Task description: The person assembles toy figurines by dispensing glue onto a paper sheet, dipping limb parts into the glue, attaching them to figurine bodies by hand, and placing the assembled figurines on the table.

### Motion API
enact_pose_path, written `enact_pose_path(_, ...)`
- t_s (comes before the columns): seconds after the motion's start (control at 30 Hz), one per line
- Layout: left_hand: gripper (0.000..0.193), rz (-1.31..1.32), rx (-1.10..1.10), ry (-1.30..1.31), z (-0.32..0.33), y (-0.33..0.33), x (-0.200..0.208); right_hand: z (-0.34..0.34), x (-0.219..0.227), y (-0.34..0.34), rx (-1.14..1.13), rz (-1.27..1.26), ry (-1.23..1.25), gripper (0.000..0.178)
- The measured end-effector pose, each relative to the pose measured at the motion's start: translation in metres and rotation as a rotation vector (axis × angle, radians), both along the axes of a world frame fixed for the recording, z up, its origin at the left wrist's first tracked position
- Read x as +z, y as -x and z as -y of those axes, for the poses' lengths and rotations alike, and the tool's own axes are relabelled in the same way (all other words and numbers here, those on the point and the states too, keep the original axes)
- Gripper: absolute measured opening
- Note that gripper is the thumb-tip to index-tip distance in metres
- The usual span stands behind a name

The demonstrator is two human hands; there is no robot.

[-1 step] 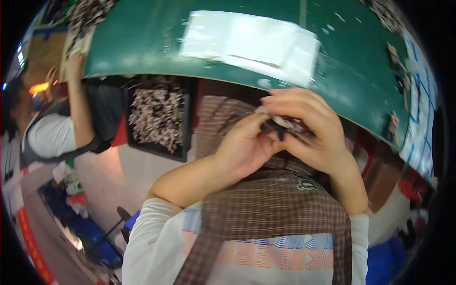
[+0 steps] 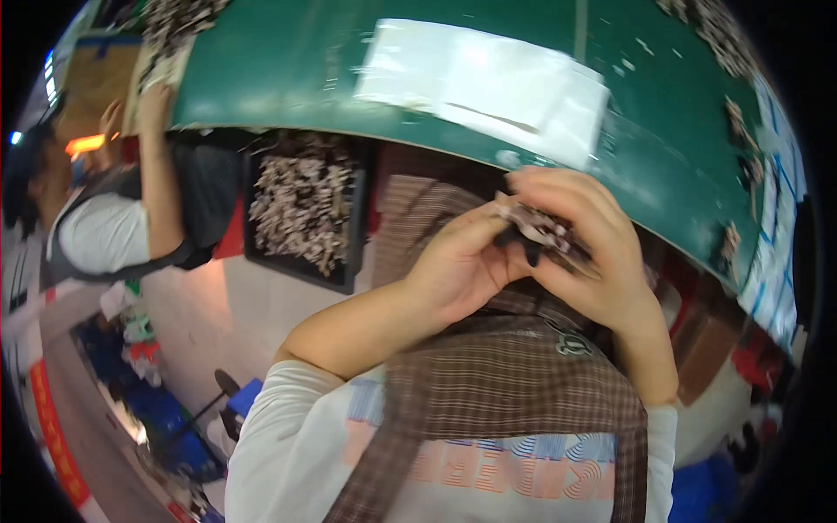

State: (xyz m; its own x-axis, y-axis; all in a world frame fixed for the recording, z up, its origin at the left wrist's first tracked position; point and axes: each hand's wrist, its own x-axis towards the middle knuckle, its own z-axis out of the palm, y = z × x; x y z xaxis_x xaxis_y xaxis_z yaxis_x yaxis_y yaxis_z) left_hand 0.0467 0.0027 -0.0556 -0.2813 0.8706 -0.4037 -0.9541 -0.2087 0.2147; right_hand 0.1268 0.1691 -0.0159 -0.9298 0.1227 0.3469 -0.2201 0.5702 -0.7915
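Observation:
Both hands meet in front of my chest, near the edge of the green table (image 2: pixel 279 78). My left hand (image 2: pixel 458 266) has its thumb and fingers closed on the near side of a small pinkish-brown clump with dark parts (image 2: pixel 542 228). My right hand (image 2: pixel 593 240) curls round the same clump from the far and right side. A dark tip pokes out below it, between the hands. My fingers hide part of the clump, and I cannot make out its kind.
White sheets (image 2: pixel 497 83) lie on the table. A black tray (image 2: pixel 349 261) of small pinkish-brown pieces (image 2: pixel 301 209) stands left, below the table edge. Beyond it a person (image 2: pixel 109 222) works at the table. More pieces (image 2: pixel 719 39) lie far right, and a blue-lined white sheet (image 2: pixel 776 253) borders the table.
The whole view has shifted slightly, with the table and tray appearing further right. Between my hands, more of the clump's pale side shows. Both hands keep their hold.

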Motion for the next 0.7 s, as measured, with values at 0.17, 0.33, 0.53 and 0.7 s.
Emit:
enact_pose_path(0.17, 0.051, -0.341, 0.012, 0.231, 0.051, 0.05, -0.003, 0.01, 0.004, -0.018, -0.115, 0.058, -0.101, 0.06)
enact_pose_path(0.33, 0.045, -0.528, 0.338, 0.66, 0.095, 0.126, -0.037, -0.002, -0.005, -0.047, -0.082, 0.047, -0.135, 0.053)
enact_pose_path(0.53, 0.033, -0.787, 0.6, 0.894, 0.191, 0.247, -0.109, -0.002, -0.011, -0.043, -0.1, 0.052, -0.19, 0.026)
enact_pose_path(0.7, 0.035, -1.605, 0.408, 1.398, 0.222, 0.292, -0.142, -0.048, 0.002, -0.085, -0.488, -0.073, -0.503, 0.03)
